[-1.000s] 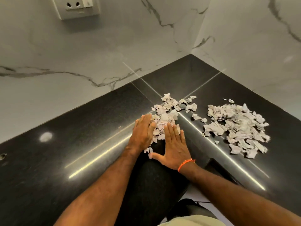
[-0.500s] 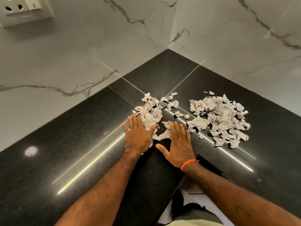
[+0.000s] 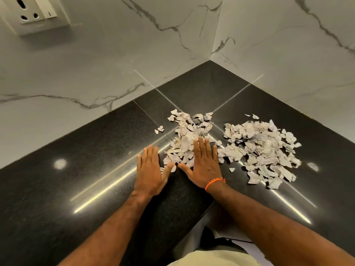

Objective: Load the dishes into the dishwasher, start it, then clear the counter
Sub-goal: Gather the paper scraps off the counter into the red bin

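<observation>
Torn scraps of paper lie on the black corner counter (image 3: 92, 169) in two heaps. The smaller heap (image 3: 187, 139) sits near the middle, and the larger heap (image 3: 263, 150) lies to its right. My left hand (image 3: 150, 171) lies flat on the counter, fingers straight, just left of the smaller heap, its thumb touching a few scraps. My right hand (image 3: 205, 166), with an orange band at the wrist, lies flat on the near right part of the same heap, fingers straight. Neither hand holds anything.
White marble walls (image 3: 115, 60) meet in the corner behind the heaps. A wall socket (image 3: 32, 12) sits at the upper left. A few stray scraps (image 3: 159, 129) lie left of the smaller heap. The counter's inner edge drops off near my body (image 3: 209, 206).
Both hands have stayed flat beside the smaller heap, which has been pushed closer together; two scraps now lie apart to its left. The view has shifted.
</observation>
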`<state>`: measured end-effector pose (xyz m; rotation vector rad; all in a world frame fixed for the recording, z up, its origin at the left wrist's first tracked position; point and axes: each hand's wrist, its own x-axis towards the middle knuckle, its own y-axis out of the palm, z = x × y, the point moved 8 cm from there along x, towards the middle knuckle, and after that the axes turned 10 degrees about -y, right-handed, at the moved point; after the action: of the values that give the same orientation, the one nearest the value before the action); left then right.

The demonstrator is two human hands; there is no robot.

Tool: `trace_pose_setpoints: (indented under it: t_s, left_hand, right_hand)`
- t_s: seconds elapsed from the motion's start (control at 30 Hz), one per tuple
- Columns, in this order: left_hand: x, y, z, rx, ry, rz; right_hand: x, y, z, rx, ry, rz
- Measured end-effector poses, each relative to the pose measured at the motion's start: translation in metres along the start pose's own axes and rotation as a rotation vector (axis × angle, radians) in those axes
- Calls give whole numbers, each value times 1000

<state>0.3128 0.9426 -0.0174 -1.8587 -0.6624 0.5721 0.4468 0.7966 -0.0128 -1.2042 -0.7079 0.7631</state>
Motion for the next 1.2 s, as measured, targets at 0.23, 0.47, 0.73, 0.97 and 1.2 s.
trace_pose_setpoints:
  t_s: [0.23, 0.47, 0.73, 0.97, 1.2]
  left_hand:
    - [13, 23, -68, 110, 57, 28]
    - [11, 32, -210, 98, 361, -46]
    - [-1, 78, -291, 210, 529, 141]
    - [18, 77, -286, 236, 441, 143]
    - [27, 76, -305, 255, 450, 140]
  right_hand:
    - [-3, -27, -52, -51, 8, -30]
    - [-89, -78, -176, -16, 461, -320]
    - [-120, -48, -234, 217, 754, -317]
    - [-80, -96, -261, 249, 584, -606]
    - [-53, -76, -361, 164, 711, -279]
